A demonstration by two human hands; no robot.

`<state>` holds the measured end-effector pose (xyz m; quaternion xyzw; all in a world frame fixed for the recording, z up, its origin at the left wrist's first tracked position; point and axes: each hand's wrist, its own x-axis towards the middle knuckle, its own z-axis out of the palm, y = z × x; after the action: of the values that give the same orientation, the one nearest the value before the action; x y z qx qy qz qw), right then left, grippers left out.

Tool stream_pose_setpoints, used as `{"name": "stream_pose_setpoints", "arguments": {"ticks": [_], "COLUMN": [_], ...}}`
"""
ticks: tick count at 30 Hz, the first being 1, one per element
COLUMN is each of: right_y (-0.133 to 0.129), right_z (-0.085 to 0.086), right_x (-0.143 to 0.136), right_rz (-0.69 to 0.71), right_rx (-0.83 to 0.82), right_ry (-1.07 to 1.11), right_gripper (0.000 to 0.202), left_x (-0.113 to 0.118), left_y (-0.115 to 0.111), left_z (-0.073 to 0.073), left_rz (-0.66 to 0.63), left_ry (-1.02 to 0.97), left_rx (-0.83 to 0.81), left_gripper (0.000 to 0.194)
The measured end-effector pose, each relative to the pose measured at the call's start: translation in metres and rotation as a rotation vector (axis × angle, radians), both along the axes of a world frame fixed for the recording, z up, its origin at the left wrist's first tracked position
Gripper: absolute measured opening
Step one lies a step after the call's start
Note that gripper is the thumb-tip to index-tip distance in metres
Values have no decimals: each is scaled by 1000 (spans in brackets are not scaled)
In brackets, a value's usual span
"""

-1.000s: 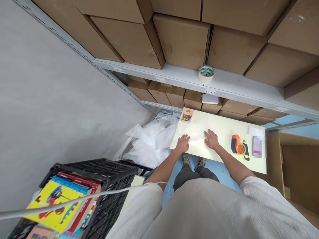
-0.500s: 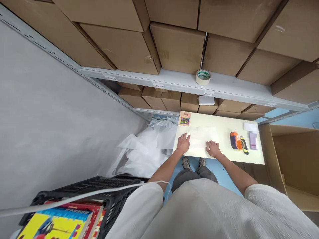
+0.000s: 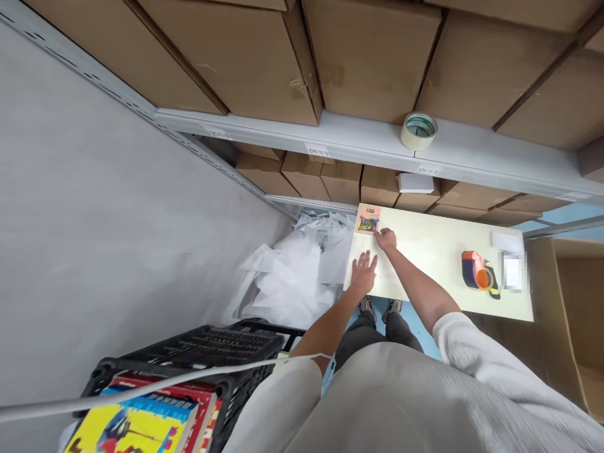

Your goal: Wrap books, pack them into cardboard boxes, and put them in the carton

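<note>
A pale yellow table (image 3: 438, 251) stands below the shelf. On its far left corner lies a small pink book (image 3: 369, 219) with a colourful picture. My right hand (image 3: 386, 240) is at the book's lower right corner, its fingers bent together and touching or just beside it. Whether it grips the book is too small to tell. Nearer the front edge, my left hand (image 3: 363, 272) lies flat with fingers spread over a whitish sheet that hardly stands out from the tabletop. An orange tape dispenser (image 3: 474, 270) sits on the right part of the table beside a black and yellow tool (image 3: 493, 280).
Cardboard boxes (image 3: 372, 56) fill the shelves ahead, with a tape roll (image 3: 419, 131) on the shelf edge. White sheets (image 3: 292, 277) heap left of the table. A black crate (image 3: 226, 371) holds books at lower left. An open carton (image 3: 547, 302) stands right.
My right hand has moved left and away from me, from the sheet to the pink book. My left hand stays flat near the front edge. The view has shifted somewhat.
</note>
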<state>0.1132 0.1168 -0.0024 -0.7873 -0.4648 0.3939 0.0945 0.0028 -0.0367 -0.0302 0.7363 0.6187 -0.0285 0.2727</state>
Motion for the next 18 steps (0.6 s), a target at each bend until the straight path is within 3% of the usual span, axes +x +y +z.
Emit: {"name": "stream_pose_setpoints", "arguments": {"ticks": [5,10,15,18], "right_y": [10,17,23,25], "right_z": [-12,-16,-11,-7], "right_x": [-33,-43,-45,-43], "right_rz": [-119,-182,-130,-89], "right_rx": [-31,-81,-115,-107], "right_ry": [-113,-98,-168,-145], "right_gripper": [42,48,55,49], "left_x": [-2,-2,-2,-2], "left_y": [-3,-2,-3,-3], "left_z": [-1,0,-2,-4], "left_rz": [-13,-18,-20,-8], "left_ry": [-11,-20,-26,-28], "left_rx": [10,-10,-6,-3], "left_gripper": [80,79,83,85]}}
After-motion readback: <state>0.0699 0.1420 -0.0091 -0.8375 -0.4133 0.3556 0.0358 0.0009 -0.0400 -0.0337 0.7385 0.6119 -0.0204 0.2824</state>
